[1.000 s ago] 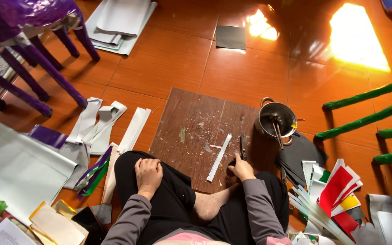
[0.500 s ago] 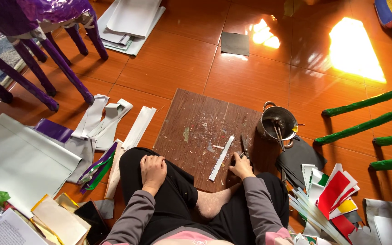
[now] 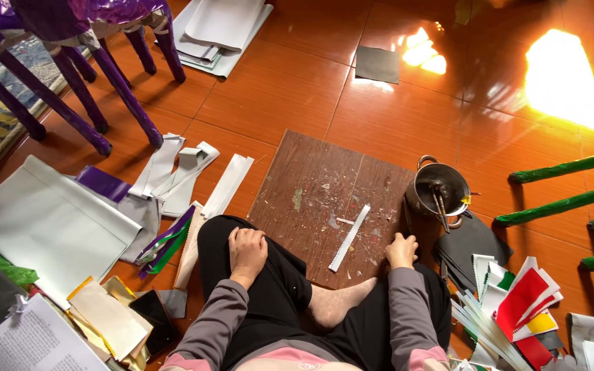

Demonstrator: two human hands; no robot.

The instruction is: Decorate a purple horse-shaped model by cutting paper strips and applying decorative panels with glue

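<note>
I sit on the floor with a brown wooden board in front of my knees. My left hand rests on my left knee, fingers loosely curled, holding nothing. My right hand lies on the board's right edge, close to a dark slim tool lying on that edge; whether the fingers grip it is not visible. A white serrated paper strip lies on the board just left of the right hand.
A metal pot holding tools stands at the board's right. Coloured paper sheets lie at the right, white strips and grey sheets at the left. Purple-wrapped chair legs stand far left, green-wrapped sticks far right.
The view has shifted slightly. My right hand stays at the board's right edge; the left hand stays on my knee.
</note>
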